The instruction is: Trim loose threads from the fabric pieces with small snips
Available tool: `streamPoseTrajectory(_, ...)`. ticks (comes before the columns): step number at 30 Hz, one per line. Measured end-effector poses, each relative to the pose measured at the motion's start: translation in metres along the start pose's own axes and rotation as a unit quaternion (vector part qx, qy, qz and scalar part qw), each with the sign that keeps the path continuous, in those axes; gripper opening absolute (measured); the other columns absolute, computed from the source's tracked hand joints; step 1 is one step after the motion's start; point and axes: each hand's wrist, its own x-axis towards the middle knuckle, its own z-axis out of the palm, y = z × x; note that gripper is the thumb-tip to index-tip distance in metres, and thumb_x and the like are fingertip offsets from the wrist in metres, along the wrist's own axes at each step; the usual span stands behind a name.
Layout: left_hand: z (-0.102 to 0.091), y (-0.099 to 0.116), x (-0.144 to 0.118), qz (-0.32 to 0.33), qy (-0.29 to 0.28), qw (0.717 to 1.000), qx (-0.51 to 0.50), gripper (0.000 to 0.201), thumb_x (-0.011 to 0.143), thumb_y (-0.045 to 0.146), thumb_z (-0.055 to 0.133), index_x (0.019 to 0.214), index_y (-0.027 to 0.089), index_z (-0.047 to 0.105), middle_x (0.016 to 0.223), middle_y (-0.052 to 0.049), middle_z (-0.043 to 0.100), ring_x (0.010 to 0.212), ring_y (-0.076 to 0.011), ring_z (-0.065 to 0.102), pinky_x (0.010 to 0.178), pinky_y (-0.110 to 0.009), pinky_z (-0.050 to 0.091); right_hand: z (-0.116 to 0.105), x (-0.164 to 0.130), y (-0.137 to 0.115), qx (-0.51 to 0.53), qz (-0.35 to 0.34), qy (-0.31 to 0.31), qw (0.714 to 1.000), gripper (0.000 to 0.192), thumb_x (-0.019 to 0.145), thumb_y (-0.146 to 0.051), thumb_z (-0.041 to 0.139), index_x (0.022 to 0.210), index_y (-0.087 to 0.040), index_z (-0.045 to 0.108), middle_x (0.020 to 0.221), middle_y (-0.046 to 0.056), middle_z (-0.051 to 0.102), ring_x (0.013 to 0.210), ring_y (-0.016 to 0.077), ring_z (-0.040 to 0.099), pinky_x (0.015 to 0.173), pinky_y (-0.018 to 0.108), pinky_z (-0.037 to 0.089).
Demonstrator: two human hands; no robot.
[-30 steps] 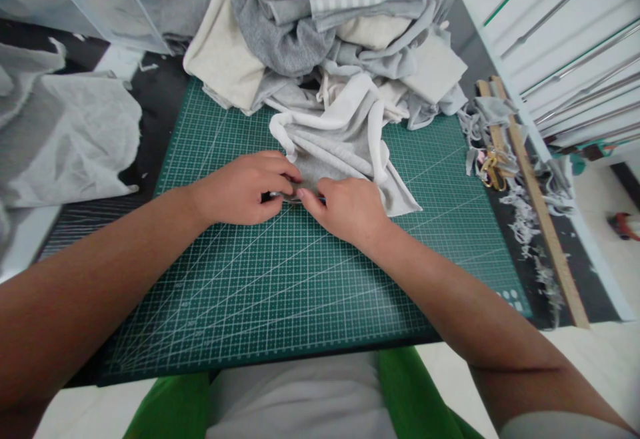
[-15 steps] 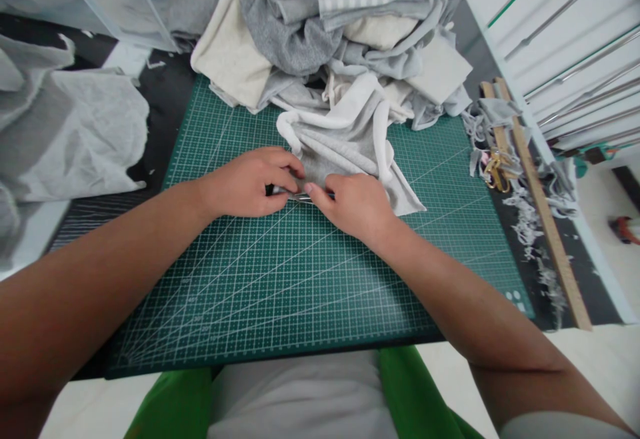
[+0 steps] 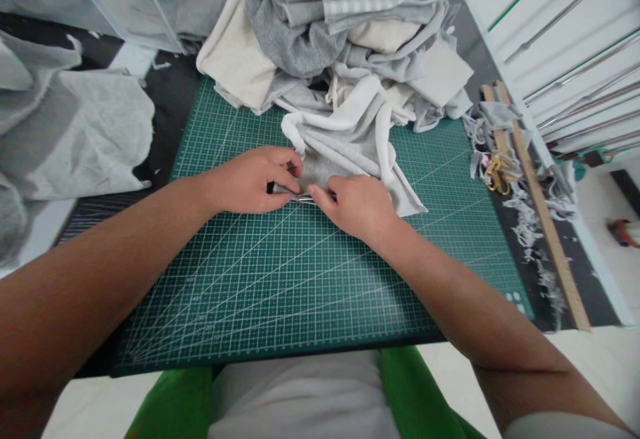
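Moved: both hands have crept slightly right along the cloth edge; the grip is unchanged.
Left hand [image 3: 250, 180]: my fingers pinch the near edge of the grey cloth [image 3: 345, 152].
Right hand [image 3: 357, 207]: I pinch that same edge, fingertips almost touching the left.
Cloth: lies on the green cutting mat [image 3: 300, 279], below the fabric pile [image 3: 345, 19].
Right side: wooden ruler [image 3: 543, 205] amid scraps.
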Motion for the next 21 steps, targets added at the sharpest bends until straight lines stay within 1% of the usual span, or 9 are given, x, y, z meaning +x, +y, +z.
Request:
streamPoseTrajectory(3, -0.002, 0.001, 0.0, -0.02, -0.019, 1.0, -0.008, 0.021, 0.086, 0.021, 0.061, 0.095, 0.024, 0.079, 0.109, -0.004, 0.066, 0.084, -0.0122, 0.061, 0.078, -0.025, 0.048, 0.0, 0.0, 0.0, 0.003, -0.009, -0.001, 1.0, 0.06, 0.101, -0.059, 0.034, 0.084, -0.02, 0.076, 0.069, 0.008, 0.073, 0.06, 0.0199, 0.062, 0.054, 0.032, 0.021)
streamPoseTrajectory(7, -0.002, 0.0, 0.001, -0.025, -0.024, 0.999, -0.012, 0.02, 0.087, 0.022, 0.061, 0.094, 0.023, 0.079, 0.109, -0.004, 0.065, 0.085, -0.0124, 0.061, 0.08, -0.025, 0.047, -0.001, 0.001, 0.001, 0.001, -0.014, -0.007, 1.0, 0.06, 0.101, -0.058, 0.033, 0.083, -0.02, 0.075, 0.07, 0.008, 0.073, 0.061, 0.0202, 0.063, 0.054, 0.033, 0.02)
streamPoseTrajectory(12, -0.002, -0.002, 0.001, -0.015, -0.019, 0.999, -0.024, 0.02, 0.087, 0.022, 0.061, 0.095, 0.023, 0.08, 0.11, -0.005, 0.065, 0.088, -0.0129, 0.062, 0.079, -0.024, 0.048, -0.005, 0.002, 0.002, 0.006, -0.013, -0.015, 1.0, 0.058, 0.101, -0.058, 0.035, 0.085, -0.02, 0.076, 0.073, 0.008, 0.074, 0.063, 0.0214, 0.064, 0.055, 0.032, 0.023)
streamPoseTrajectory(16, -0.002, -0.002, 0.0, -0.02, -0.019, 0.999, -0.03, 0.02, 0.087, 0.023, 0.061, 0.095, 0.024, 0.079, 0.11, -0.004, 0.065, 0.086, -0.0118, 0.062, 0.079, -0.024, 0.048, -0.008, 0.004, 0.0, 0.017, -0.013, -0.027, 0.999, 0.059, 0.101, -0.058, 0.035, 0.087, -0.02, 0.077, 0.073, 0.009, 0.074, 0.065, 0.0221, 0.064, 0.056, 0.032, 0.026)
streamPoseTrajectory(21, -0.002, -0.002, 0.0, -0.033, -0.025, 0.999, -0.036, 0.019, 0.087, 0.026, 0.061, 0.096, 0.025, 0.079, 0.111, -0.003, 0.066, 0.09, -0.013, 0.062, 0.08, -0.024, 0.049, -0.011, 0.006, -0.002, 0.021, -0.004, -0.04, 0.999, 0.06, 0.101, -0.058, 0.034, 0.088, -0.019, 0.077, 0.074, 0.009, 0.074, 0.068, 0.023, 0.065, 0.057, 0.032, 0.03)
